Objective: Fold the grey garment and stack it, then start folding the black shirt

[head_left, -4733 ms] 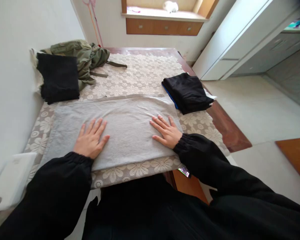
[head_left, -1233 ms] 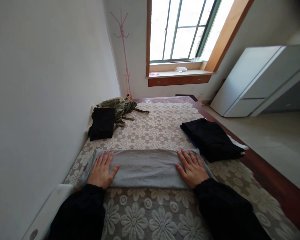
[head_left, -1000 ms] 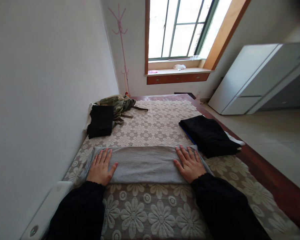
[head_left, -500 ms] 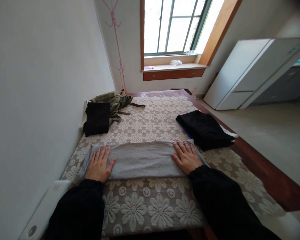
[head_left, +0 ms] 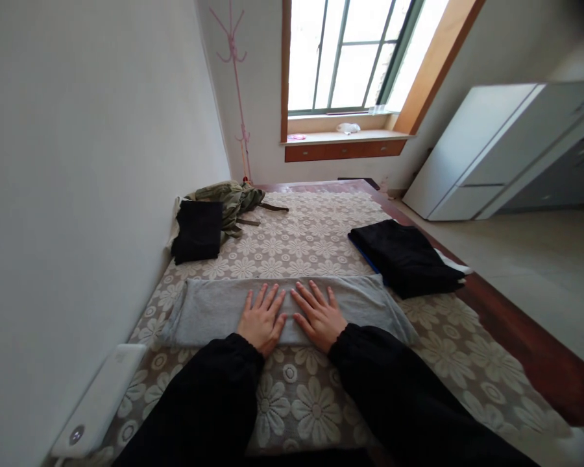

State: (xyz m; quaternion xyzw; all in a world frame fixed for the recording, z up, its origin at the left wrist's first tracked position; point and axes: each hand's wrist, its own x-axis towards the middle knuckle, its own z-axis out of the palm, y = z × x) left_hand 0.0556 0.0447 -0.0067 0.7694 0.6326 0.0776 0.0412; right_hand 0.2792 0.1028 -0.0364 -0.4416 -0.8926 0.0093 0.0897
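Note:
A grey towel [head_left: 209,310], folded into a long narrow band, lies across the table's lace flower cloth [head_left: 316,246]. My left hand [head_left: 263,318] and my right hand [head_left: 318,314] rest flat side by side on the towel's middle, fingers spread and pointing away from me. Neither hand grips anything. Black sleeves cover both arms up to the wrists.
A folded black garment [head_left: 403,256] lies right of the towel near the table's wooden edge [head_left: 525,363]. At the back left sit a black folded cloth [head_left: 198,230] and an olive jacket [head_left: 228,198]. A white flat device [head_left: 100,402] lies by the left wall.
Both hands slid inward from the towel's two ends to its middle and now lie next to each other. Earlier the towel was wider; it is now a narrow band.

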